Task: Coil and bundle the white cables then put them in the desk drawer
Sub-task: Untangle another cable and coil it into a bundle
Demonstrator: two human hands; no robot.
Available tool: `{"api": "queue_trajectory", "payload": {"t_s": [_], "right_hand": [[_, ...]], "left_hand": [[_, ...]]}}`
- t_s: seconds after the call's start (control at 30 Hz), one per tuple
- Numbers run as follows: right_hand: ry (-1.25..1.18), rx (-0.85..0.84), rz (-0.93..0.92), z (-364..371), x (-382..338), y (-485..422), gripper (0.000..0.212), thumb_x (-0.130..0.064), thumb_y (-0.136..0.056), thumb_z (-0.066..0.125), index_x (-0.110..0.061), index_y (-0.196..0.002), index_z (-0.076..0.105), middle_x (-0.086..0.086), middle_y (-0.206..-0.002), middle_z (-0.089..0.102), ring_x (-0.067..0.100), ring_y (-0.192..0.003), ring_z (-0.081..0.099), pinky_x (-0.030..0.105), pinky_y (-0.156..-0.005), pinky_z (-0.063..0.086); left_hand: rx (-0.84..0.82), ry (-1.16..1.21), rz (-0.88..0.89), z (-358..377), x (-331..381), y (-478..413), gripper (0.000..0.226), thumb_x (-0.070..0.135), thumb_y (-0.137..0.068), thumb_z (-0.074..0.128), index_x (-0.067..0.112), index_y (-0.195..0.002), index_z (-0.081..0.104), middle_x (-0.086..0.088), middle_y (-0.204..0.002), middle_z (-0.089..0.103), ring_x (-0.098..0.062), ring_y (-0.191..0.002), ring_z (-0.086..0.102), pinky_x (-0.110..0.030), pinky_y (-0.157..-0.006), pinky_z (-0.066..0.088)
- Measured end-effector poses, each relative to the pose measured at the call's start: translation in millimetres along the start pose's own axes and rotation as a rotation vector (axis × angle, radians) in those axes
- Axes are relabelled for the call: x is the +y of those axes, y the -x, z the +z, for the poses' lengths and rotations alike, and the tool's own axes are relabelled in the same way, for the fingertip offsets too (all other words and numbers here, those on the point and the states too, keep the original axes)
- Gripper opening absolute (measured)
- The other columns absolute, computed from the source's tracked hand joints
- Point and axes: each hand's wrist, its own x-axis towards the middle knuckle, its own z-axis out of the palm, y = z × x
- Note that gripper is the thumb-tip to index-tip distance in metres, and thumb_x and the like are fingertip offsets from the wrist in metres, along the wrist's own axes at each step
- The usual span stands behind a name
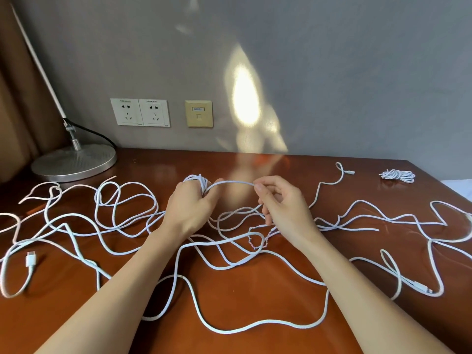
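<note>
Both hands were raised close together, bare forearms reaching forward.
The left hand [192,209] was curled, back up, with cable [235,183] loops wound round it; the right hand [284,208] pinched the strand between thumb and forefinger, its other fingers [268,215] loosely curled downward.

The left grip [194,205] holds a small coil [200,182] wound round its fingers, and the right grip [283,203] pinches the strand [235,183] leading off it. Loose white cables [224,268] sprawl over the surface [255,297]. A tidy bundle [397,175] lies far right.
</note>
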Motion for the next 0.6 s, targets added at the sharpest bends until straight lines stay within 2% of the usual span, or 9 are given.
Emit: {"api": "queue_trajectory", "payload": {"t_s": [0.1, 0.2, 0.27, 0.37, 0.5, 0.6], "right_hand": [[0.102, -0.037, -0.040, 2, 0, 1, 0.013, -0.023, -0.103, 0.062, -0.027, -0.112, 0.071, -0.022, -0.085, 0.068, 0.004, -0.070, 0.063, 0.022, -0.059, 0.049], [0.149, -0.023, -0.061, 3, 0, 2, 0.019, -0.015, -0.103, 0.059, -0.027, -0.113, 0.070, -0.024, -0.088, 0.067, 0.005, -0.075, 0.066, 0.017, -0.061, 0.048], [0.173, 0.031, -0.074, 4, 1, 2, 0.015, -0.019, -0.102, 0.061, -0.027, -0.111, 0.071, -0.022, -0.086, 0.069, 0.008, -0.072, 0.068, 0.022, -0.058, 0.051], [0.191, 0.110, -0.110, 2, 5, 0, 0.011, -0.030, -0.102, 0.063, -0.023, -0.105, 0.072, -0.015, -0.074, 0.069, 0.008, -0.060, 0.064, 0.032, -0.057, 0.051], [0.250, 0.087, -0.135, -5, 12, -2, 0.015, -0.031, -0.102, 0.063, -0.020, -0.096, 0.072, -0.016, -0.064, 0.061, 0.007, -0.055, 0.056, 0.029, -0.059, 0.043], [0.261, 0.060, -0.147, -4, 10, -1, 0.019, -0.032, -0.103, 0.059, -0.021, -0.097, 0.073, -0.018, -0.065, 0.061, 0.007, -0.058, 0.056, 0.027, -0.061, 0.043]], "left_hand": [[-0.036, 0.080, -0.074, -2, -1, 1, 0.056, 0.056, -0.088, 0.051, 0.014, -0.059, 0.027, 0.001, -0.053, 0.026, -0.020, -0.055, 0.024, -0.041, -0.055, 0.027], [-0.138, 0.214, -0.114, -4, 1, 3, 0.052, 0.049, -0.087, 0.049, 0.012, -0.055, 0.032, -0.003, -0.054, 0.030, -0.020, -0.055, 0.026, -0.043, -0.058, 0.027], [-0.226, 0.325, -0.134, -6, 3, 3, 0.047, 0.044, -0.088, 0.047, 0.018, -0.052, 0.032, -0.002, -0.054, 0.029, -0.018, -0.053, 0.024, -0.037, -0.055, 0.023], [-0.354, 0.510, -0.168, -6, 6, 3, 0.045, 0.040, -0.089, 0.041, 0.019, -0.052, 0.029, -0.001, -0.054, 0.024, -0.015, -0.051, 0.017, -0.029, -0.050, 0.016], [-0.472, 0.737, -0.188, -5, 11, 4, 0.045, 0.041, -0.090, 0.037, 0.017, -0.051, 0.029, 0.001, -0.051, 0.022, -0.013, -0.048, 0.014, -0.025, -0.047, 0.009], [-0.514, 0.771, -0.192, -5, 10, 4, 0.048, 0.043, -0.092, 0.035, 0.018, -0.052, 0.029, 0.001, -0.050, 0.023, -0.013, -0.047, 0.014, -0.023, -0.045, 0.010]]}}
